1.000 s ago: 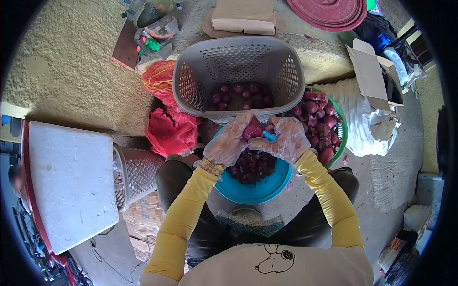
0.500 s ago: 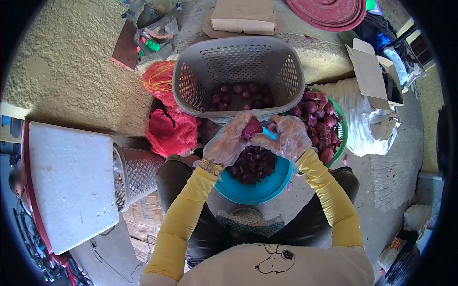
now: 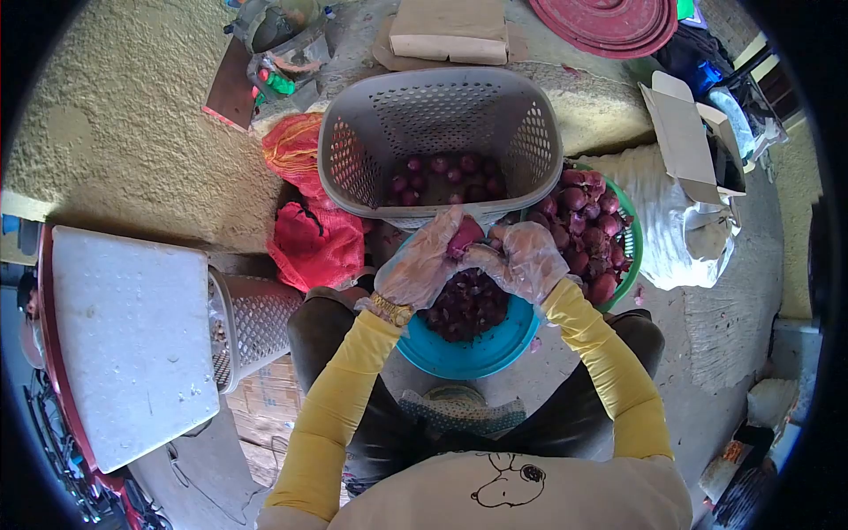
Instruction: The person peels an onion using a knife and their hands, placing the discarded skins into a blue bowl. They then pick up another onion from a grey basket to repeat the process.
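My left hand [image 3: 422,261], in a clear plastic glove, is closed around a red onion [image 3: 465,235]. Close against it, my right hand [image 3: 530,258], gloved the same way, has its fingers bent towards the onion. Whatever the right fingers hold, if anything, is hidden. Below both hands sits a blue basin [image 3: 468,364] with dark red onion skins [image 3: 464,309] in it. Just beyond stands a grey-brown perforated basket [image 3: 442,102] with several onions [image 3: 468,165] at its bottom. A green basket [image 3: 632,265] heaped with red onions [image 3: 594,221] is to the right.
Red mesh sacks [image 3: 316,243] lie left of the grey-brown basket. A white foam box lid [image 3: 132,344] and a light plastic basket [image 3: 258,322] are at the left. A white sack [image 3: 685,230] and an opened cardboard box [image 3: 685,132] stand at the right.
My right hand has turned a little, and a bright blue patch seen between the hands is now hidden. The left hand keeps the onion in nearly the same place.
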The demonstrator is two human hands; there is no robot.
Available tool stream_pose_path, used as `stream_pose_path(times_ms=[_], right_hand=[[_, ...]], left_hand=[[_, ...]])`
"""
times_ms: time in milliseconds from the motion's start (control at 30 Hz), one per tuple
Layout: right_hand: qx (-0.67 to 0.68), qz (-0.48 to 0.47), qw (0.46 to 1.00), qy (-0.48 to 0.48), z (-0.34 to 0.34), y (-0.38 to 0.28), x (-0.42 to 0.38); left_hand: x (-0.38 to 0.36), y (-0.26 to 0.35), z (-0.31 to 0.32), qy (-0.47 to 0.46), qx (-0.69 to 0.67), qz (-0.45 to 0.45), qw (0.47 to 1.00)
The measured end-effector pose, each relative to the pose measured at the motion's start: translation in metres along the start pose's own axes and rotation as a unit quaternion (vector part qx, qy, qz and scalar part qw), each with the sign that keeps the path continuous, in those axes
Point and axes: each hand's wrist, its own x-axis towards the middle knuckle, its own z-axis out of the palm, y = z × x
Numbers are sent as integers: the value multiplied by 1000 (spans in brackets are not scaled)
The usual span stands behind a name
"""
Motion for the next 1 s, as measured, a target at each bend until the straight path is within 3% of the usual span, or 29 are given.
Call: stream_pose_path(times_ms=[100, 167, 200, 233, 267, 333, 400, 467, 533, 633, 700, 767, 800, 867, 1000], right_hand=[[12, -8, 1000, -24, 3, 3, 2], [4, -8, 999, -45, 3, 4, 2], [-6, -8, 998, -65, 2, 3, 2], [-7, -8, 998, -65, 1, 0, 2], [-17, -30, 998, -53, 0, -5, 1], [-27, -53, 997, -42, -4, -13, -1], [-57, -63, 992, -93, -8, -16, -2], [-61, -63, 992, -91, -5, -14, -3], [-65, -61, 992, -91, -6, -11, -3], [-66, -69, 993, -74, -12, -9, -1], [-26, -33, 999, 4, -14, -7, 0], [-21, -23, 999, 20, -16, -7, 1], [-16, -14, 999, 36, -16, -7, 1], [-15, -11, 999, 49, -16, -9, 1], [-18, -1, 999, 48, -16, -9, 1]], left_hand=[[-1, 4, -7, -70, -120, -34, 990], [3, -22, -20, -57, 156, 56, 985], [1, -16, -20, -56, 156, 56, 985], [-3, -10, -20, -28, 320, 186, 928], [-6, -4, -19, 2, 470, 307, 828], [-11, 10, -15, 6, 467, 294, 834], [-11, 15, -15, 10, 464, 282, 839], [-10, 16, -16, 20, 459, 333, 823], [-6, 8, -17, 21, 446, 321, 836], [-8, 12, -15, 20, 443, 313, 840], [-10, 14, -14, 18, 454, 318, 832], [-11, 8, -16, -48, 185, 131, 973], [-9, 2, -18, -49, 185, 131, 973], [-7, -10, -24, -14, 384, 318, 867], [-5, 5, -13, -24, 400, 367, 840]])
